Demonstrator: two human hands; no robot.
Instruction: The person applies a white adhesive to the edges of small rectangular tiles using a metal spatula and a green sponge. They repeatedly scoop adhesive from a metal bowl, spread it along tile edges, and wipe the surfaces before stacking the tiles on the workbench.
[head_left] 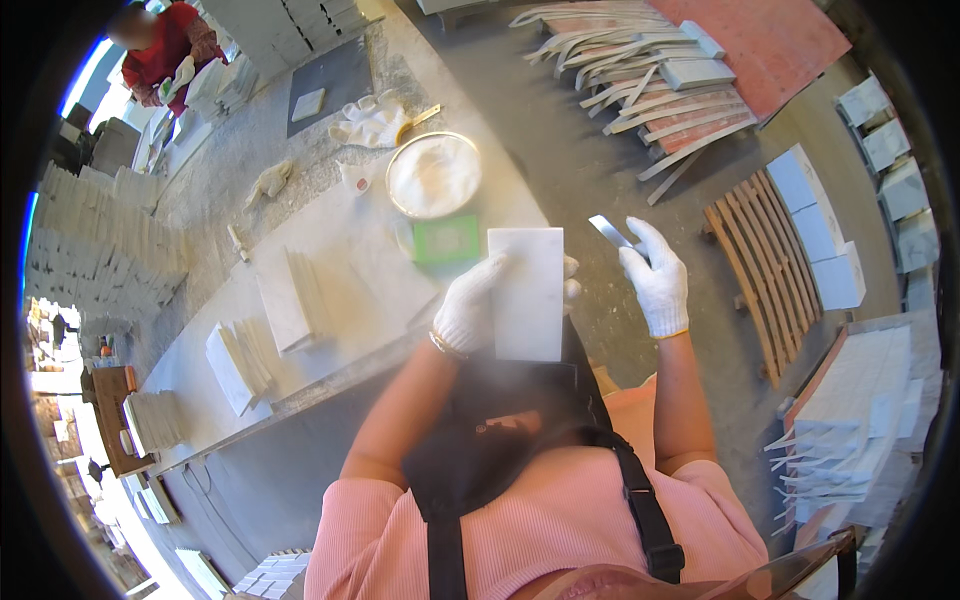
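In my gloved left hand (468,306) is a white rectangular stone tile (530,295), held upright by its sides in front of my apron. Its fingers wrap behind the tile, and the tips show at the far edge. My gloved right hand (656,278) is apart from it to the right, pinching a short, shiny flat metal blade (609,231) between thumb and fingers. Just beyond the tile, a green block (446,240) lies on the pale worktable (350,340). Behind that stands a round tub (433,216) filled with white powder or paste.
Tile stacks (284,298) stand on the table at left, with more tiles (236,366) nearer me. Work gloves (372,121) lie beyond the tub. A person in red (165,50) is at the far left. Right of me are a wooden pallet (765,260) and strapped tiles (850,410).
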